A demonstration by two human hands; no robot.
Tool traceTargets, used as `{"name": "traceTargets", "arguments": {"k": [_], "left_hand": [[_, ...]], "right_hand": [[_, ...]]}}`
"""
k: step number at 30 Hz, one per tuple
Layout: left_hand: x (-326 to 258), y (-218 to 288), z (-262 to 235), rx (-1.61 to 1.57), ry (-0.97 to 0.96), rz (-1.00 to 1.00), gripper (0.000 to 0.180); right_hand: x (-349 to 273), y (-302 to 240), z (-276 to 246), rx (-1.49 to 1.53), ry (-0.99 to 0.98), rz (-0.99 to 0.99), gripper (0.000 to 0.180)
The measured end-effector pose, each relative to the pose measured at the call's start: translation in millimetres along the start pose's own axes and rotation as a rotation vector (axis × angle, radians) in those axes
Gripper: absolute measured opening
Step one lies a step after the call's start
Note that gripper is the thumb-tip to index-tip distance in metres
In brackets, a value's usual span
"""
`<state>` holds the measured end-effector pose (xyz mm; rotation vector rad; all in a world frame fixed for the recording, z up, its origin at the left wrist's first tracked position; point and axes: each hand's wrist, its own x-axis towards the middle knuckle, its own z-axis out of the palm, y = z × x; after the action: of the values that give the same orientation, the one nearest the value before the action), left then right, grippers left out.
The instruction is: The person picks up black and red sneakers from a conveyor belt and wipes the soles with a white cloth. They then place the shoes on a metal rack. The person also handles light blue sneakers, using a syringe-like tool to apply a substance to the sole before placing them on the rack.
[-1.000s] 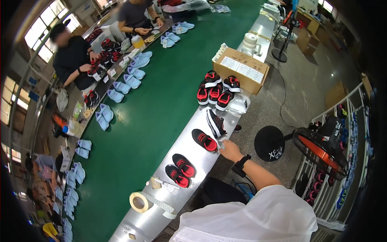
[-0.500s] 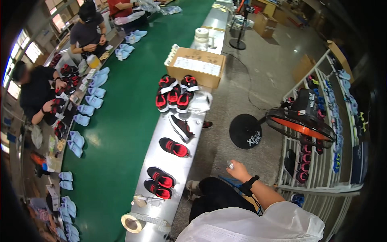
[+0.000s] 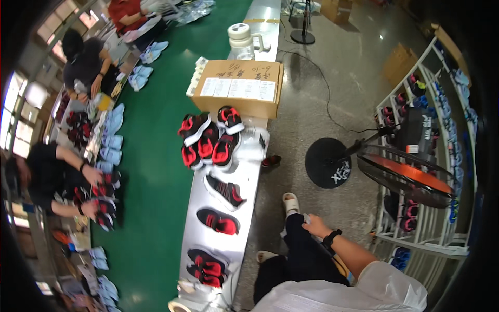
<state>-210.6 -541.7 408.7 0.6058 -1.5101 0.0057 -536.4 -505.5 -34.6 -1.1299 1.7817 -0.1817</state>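
My right hand hangs beside my dark trouser leg, its fingers curled round a small pale object that I cannot make out. A dark band circles that wrist. My left hand is out of the picture. To my left runs a metal bench carrying black-and-red sneakers. A cluster of them sits near the carton, a single sneaker lies on its side, and another stands upright. Nearest me, a pair of sneakers rests side by side. My hand touches none of these shoes.
A cardboard box and a lidded jug stand farther along the bench. A pedestal fan with a round base stands to the right, before a white shoe rack. Beyond the green belt, co-workers handle shoes.
My view has shifted and my right hand hangs by my leg, which now shows a foot stepping forward. The co-worker in black has brought black-and-red shoes to the belt's edge.
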Motion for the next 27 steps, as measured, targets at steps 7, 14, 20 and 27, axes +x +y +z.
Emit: {"name": "traceTargets", "arguments": {"k": [7,14,20,27], "left_hand": [[-264.7,-109.8,32.1,0.696,-0.934,-1.148,0.095],[-363.3,-166.3,59.2,0.984,-0.924,-1.091,0.088],[-392.7,-222.2,80.6,1.035,-1.038,-1.035,0.085],[-408.8,-254.8,96.6,1.053,-1.129,-0.977,0.082]], "right_hand": [[242.7,31.3,71.6,-0.546,-0.015,-0.026,0.036],[475.4,4.3,121.5,-0.399,-0.001,-0.113,0.033],[552.1,9.0,160.5,-0.348,-0.024,-0.083,0.033],[604.7,73.0,209.3,-0.432,-0.068,-0.069,0.033]]}}
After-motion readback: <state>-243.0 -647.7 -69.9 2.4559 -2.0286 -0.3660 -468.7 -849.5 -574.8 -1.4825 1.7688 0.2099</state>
